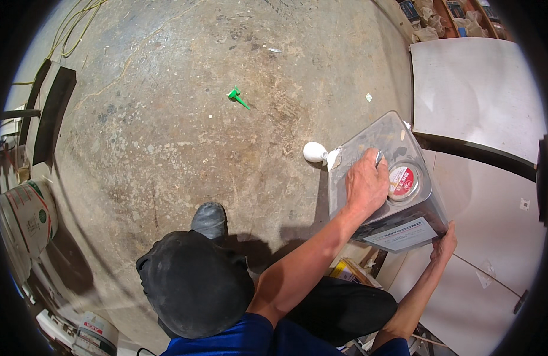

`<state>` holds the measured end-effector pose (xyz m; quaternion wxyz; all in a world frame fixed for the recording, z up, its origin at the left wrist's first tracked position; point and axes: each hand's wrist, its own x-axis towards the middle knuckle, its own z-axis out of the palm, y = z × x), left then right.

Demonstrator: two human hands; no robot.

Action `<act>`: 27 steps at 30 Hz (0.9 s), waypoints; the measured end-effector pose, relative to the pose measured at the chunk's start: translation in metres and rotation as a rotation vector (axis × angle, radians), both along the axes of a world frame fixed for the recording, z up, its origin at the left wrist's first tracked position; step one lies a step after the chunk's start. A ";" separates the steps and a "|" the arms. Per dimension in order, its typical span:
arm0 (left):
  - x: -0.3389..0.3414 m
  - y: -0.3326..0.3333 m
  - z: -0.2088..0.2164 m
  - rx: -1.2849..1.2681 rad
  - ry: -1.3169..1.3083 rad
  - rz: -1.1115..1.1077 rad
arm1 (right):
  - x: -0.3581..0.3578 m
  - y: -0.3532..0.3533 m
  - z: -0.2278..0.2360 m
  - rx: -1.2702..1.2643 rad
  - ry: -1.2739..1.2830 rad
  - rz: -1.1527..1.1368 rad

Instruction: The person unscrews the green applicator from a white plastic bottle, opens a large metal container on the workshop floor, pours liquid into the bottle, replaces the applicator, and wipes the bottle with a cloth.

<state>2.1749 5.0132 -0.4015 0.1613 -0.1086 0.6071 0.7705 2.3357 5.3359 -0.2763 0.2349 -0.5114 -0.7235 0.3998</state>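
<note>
A rectangular metal can (377,133) stands tilted to my front right, its top facing up, with a round red-and-white lid (402,181) and a pale label on one side. My left hand (367,183) is closed around the metal handle on its top, beside the lid. My right hand (443,244) presses against the can's lower right corner, its fingers partly hidden behind the edge. Touching or just beside the can's left corner is a white rounded thing (313,152), perhaps a bottle. On the floor farther off lies a green tapered nozzle (239,98).
White panels (472,89) stand along the right, below shelves with bagged goods (431,24). Buckets (30,216) and a smaller tub (96,335) line the left. A yellow cable (66,35) crosses the far left floor. A yellow-marked box (348,271) sits by my right knee.
</note>
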 end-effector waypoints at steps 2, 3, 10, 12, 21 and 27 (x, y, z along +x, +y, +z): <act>-0.001 -0.001 0.001 0.007 -0.012 -0.019 | -0.005 -0.007 -0.004 0.016 0.031 -0.022; -0.002 -0.002 0.001 0.010 -0.017 -0.025 | -0.005 -0.007 -0.004 0.013 0.026 -0.026; 0.002 0.004 0.003 -0.003 0.024 0.019 | 0.006 0.015 -0.001 -0.024 -0.068 -0.040; 0.004 0.006 0.004 -0.010 0.026 0.014 | 0.004 0.013 -0.004 -0.046 -0.038 -0.041; 0.008 0.013 0.010 -0.033 0.060 0.017 | 0.015 0.025 -0.008 -0.096 0.016 -0.050; 0.008 0.014 0.013 -0.054 0.081 0.008 | 0.013 0.015 -0.008 -0.069 0.010 -0.071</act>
